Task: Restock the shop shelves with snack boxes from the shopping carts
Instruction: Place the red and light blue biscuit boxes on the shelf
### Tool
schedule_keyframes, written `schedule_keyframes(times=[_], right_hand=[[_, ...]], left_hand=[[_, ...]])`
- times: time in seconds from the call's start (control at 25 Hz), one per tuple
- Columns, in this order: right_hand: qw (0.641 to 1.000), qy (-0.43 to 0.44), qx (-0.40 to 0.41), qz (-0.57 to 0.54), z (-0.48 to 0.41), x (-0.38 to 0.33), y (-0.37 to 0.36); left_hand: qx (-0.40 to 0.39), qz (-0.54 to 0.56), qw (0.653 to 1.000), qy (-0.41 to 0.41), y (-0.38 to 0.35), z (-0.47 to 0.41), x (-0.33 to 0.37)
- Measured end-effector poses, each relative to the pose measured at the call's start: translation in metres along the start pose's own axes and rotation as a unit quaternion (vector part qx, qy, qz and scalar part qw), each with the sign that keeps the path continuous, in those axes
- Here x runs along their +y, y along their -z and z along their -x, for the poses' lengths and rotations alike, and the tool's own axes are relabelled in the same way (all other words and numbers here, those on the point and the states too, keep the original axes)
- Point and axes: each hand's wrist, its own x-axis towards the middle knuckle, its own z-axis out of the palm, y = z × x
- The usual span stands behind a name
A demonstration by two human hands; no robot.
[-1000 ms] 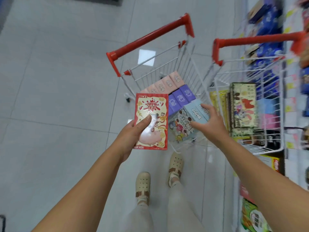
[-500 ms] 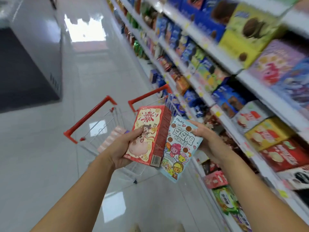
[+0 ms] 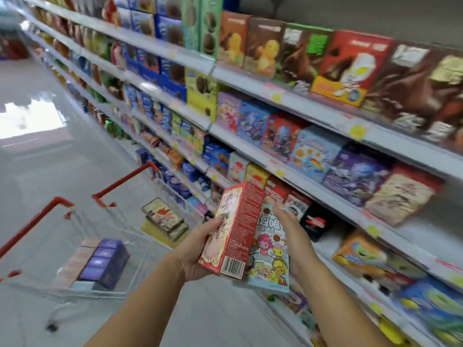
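Note:
My left hand [image 3: 200,249] grips a red snack box [image 3: 234,229] with a barcode on its lower side, held up in front of the shelves. Beside it my right hand [image 3: 292,234] holds a light blue snack box [image 3: 271,256] with cartoon figures, partly hidden behind the red one. Both boxes are level with the lower middle shelf [image 3: 333,199], a little in front of it. The near cart [image 3: 105,291] with red handles, at lower left, carries purple and pink boxes [image 3: 102,261]. A second cart [image 3: 172,194] closer to the shelves holds a dark box.
Long white shelves [image 3: 250,81] packed with colourful snack boxes run along the right side, from floor level to above my head. The pale tiled aisle floor [image 3: 50,171] stretches away on the left. Yellow price tags line the shelf edges.
My view has swung up from the carts to the shelves. Both hands have carried their boxes up and rightwards, closer to the shelf rows. The carts now lie at lower left.

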Motion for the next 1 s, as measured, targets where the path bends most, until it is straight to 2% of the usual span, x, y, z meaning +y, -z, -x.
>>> schedule_keyframes(times=[0.28, 0.4, 0.56, 0.72, 0.84, 1.0], right_hand=[[0.996, 0.032, 0.08, 0.031, 0.056, 0.001, 0.178], [0.993, -0.004, 0.114, 0.002, 0.068, 0.016, 0.219], [0.982, -0.059, 0.152, -0.09, 0.075, 0.024, 0.253], [0.965, -0.038, 0.161, -0.205, 0.086, 0.019, 0.272], [0.973, -0.029, 0.094, -0.209, 0.09, 0.012, 0.271], [0.969, 0.005, 0.153, -0.195, 0.074, 0.01, 0.266]], left_hand=[[-0.023, -0.05, 0.995, 0.083, -0.146, -0.046, -0.115], [-0.037, -0.093, 0.988, 0.115, -0.197, -0.058, -0.142], [-0.053, -0.132, 0.976, 0.162, -0.238, -0.071, -0.163], [-0.07, -0.193, 0.956, 0.21, -0.247, -0.09, -0.167], [-0.089, -0.206, 0.948, 0.226, -0.25, -0.105, -0.162], [-0.091, -0.163, 0.953, 0.239, -0.249, -0.116, -0.159]])
